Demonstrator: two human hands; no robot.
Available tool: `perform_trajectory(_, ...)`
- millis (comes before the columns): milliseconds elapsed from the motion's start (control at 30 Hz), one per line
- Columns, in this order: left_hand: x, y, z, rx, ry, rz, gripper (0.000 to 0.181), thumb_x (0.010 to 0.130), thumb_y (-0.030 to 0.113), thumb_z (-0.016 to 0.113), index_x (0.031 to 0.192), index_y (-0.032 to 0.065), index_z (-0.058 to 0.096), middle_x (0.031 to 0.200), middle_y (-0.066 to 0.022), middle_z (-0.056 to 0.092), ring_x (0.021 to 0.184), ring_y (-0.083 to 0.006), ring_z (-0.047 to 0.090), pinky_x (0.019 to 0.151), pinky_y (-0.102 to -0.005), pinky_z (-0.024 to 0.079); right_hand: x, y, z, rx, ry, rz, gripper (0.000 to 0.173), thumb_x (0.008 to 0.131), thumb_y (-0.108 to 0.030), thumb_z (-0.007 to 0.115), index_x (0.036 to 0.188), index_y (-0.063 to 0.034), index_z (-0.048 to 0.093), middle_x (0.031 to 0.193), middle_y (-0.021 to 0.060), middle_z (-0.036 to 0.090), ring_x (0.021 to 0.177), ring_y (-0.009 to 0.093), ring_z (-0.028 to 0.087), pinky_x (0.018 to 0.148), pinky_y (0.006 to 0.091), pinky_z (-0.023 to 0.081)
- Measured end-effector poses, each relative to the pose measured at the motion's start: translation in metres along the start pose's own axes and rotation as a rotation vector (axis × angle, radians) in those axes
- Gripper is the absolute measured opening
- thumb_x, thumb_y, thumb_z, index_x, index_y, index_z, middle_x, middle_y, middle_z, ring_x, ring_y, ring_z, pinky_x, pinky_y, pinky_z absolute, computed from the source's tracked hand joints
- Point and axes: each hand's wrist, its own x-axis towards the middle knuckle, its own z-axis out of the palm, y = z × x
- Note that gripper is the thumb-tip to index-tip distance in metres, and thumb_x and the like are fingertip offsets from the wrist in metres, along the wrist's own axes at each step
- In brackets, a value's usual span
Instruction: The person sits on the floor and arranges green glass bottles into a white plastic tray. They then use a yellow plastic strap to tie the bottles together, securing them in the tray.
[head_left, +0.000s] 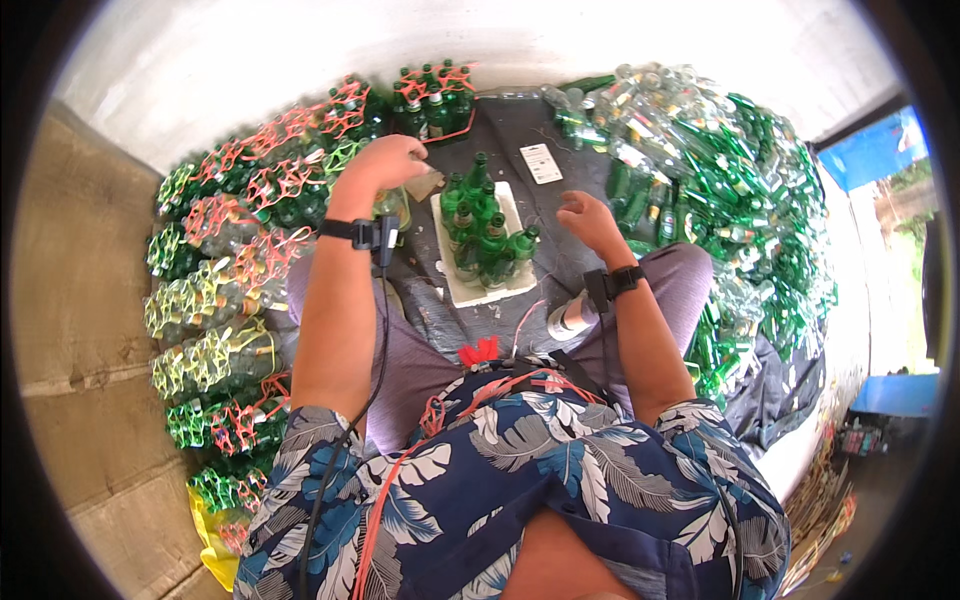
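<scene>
Before me, several green glass bottles (491, 236) are grouped on a white foam board (454, 281); most stand upright, and one at the right leans outward. My left hand (397, 161) is raised at the upper left of the board, its fingers curled, above a brown scrap (425, 184); whether it holds anything is unclear. To the right of the board hovers my right hand (583, 214), fingers bent inward, touching no bottle. A white printed card (541, 163) lies on the dark sheet beyond it. Pinkish-red plastic twine (480, 391) runs across my lap and shirt.
Bottle bundles tied with red and yellow twine (277, 187) are packed along the left. Another tied bundle (435, 101) stands by the far wall. Loose green and clear bottles (720, 165) form a large heap at right. A black sheet (499, 124) covers the floor; my legs flank the board.
</scene>
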Motion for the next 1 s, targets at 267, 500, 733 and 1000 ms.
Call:
perform_trajectory(267, 0.01, -0.001, 0.001, 0.022, -0.028, 0.064, 0.042, 0.084, 0.026, 0.07, 0.118, 0.001, 0.068, 0.099, -0.017, 0.073, 0.079, -0.0254, 0.071, 0.076, -0.0387, 0.055, -0.003, -0.006, -0.003, 0.189, 0.028, -0.005, 0.047, 0.083, -0.018, 0.073, 0.123, 0.0048, 0.063, 0.097, 0.0145, 0.074, 0.087, 0.02, 0.071, 0.079, 0.0323, 0.055)
perform_trajectory(500, 0.011, -0.007, 0.005, -0.156, -0.061, -0.03, 0.039, 0.083, 0.023, 0.072, 0.114, 0.001, 0.067, 0.087, -0.0121, 0.072, 0.074, -0.0197, 0.069, 0.07, -0.0345, 0.054, -0.027, -0.071, -0.048, 0.83, 0.101, 0.081, 0.032, 0.092, -0.009, 0.067, 0.121, 0.0031, 0.061, 0.102, 0.0115, 0.07, 0.085, 0.015, 0.069, 0.073, 0.0256, 0.057)
perform_trajectory(733, 0.003, 0.007, 0.001, -0.143, -0.105, -0.085, 0.038, 0.085, 0.021, 0.071, 0.115, -0.0008, 0.066, 0.08, -0.0064, 0.068, 0.065, -0.013, 0.062, 0.061, -0.0292, 0.049, -0.047, -0.079, -0.098, 1.226, 0.175, -0.079, 0.023, 0.096, -0.005, 0.062, 0.118, 0.0018, 0.06, 0.106, 0.0136, 0.07, 0.089, 0.019, 0.071, 0.079, 0.0317, 0.061)
perform_trajectory(1000, 0.01, -0.004, 0.003, -0.11, -0.142, -0.096, 0.038, 0.088, 0.018, 0.068, 0.122, 0.0002, 0.063, 0.086, -0.0063, 0.069, 0.067, -0.0108, 0.062, 0.059, -0.0275, 0.047, -0.102, -0.039, -0.178, 1.332, 0.374, -0.218, 0.019, 0.096, -0.005, 0.063, 0.114, 0.0003, 0.064, 0.099, 0.0147, 0.072, 0.084, 0.022, 0.073, 0.076, 0.0342, 0.062)
